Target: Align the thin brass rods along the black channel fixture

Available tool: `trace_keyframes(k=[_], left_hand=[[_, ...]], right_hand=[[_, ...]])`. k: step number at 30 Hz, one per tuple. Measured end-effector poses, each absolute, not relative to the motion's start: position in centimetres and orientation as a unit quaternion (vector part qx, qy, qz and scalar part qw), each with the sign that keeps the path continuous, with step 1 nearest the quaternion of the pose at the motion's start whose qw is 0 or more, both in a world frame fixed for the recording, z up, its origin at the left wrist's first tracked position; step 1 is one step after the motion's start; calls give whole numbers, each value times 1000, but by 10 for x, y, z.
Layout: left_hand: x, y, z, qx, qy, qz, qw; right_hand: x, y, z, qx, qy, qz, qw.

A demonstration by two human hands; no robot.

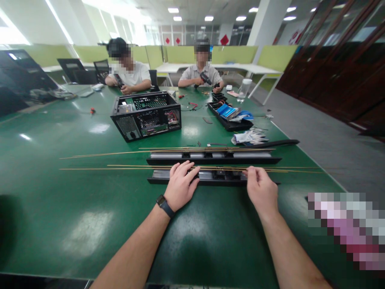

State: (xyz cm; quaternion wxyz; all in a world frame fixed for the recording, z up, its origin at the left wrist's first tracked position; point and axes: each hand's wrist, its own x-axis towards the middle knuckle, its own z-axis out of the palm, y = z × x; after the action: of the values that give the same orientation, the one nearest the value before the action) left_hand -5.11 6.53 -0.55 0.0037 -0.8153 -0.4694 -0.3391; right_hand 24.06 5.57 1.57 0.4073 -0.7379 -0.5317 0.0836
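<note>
Two long black channel rails lie one behind the other across the green table. Over the near rail my left hand rests palm down, fingers spread, touching it and the thin golden rods that run along it. Towards that rail's right end, my right hand has thumb and fingers pinched on a thin golden rod; its fingertips are partly hidden. Dark blocks sit inside the near rail between my hands. More thin rods lie along the far rail, extending past its left end.
Beyond the rails stands an open black computer case. To its right are a black tray with blue items and white gloves. Two people sit across the table, one holding a power drill. A pixelated patch covers the lower right.
</note>
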Motion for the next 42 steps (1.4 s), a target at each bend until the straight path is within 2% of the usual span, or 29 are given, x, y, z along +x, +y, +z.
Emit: trace_keyframes(k=[7, 15, 19, 24, 31, 37, 42], left_hand=[[-51, 65, -5, -814, -471, -340, -2], [-49, 64, -2, -809, -482, -335, -21], [-49, 64, -1, -808, -482, -337, -27], [-48, 64, 1, -810, -482, -332, -29], [-48, 66, -2, -808, -485, -333, -32], [-48, 65, -1, -808, -483, -337, -29], [-48, 65, 1, -808, -486, -332, -31]], right_hand=[[240, 55, 18, -733, -536, 79, 412], [240, 55, 16, -742, -553, 62, 374], [245, 59, 16, -786, -491, 62, 371], [253, 67, 15, -810, -485, 83, 319], [259, 62, 4, -794, -488, 52, 360], [256, 64, 12, -813, -478, 102, 315], [255, 63, 15, -817, -477, 82, 314]])
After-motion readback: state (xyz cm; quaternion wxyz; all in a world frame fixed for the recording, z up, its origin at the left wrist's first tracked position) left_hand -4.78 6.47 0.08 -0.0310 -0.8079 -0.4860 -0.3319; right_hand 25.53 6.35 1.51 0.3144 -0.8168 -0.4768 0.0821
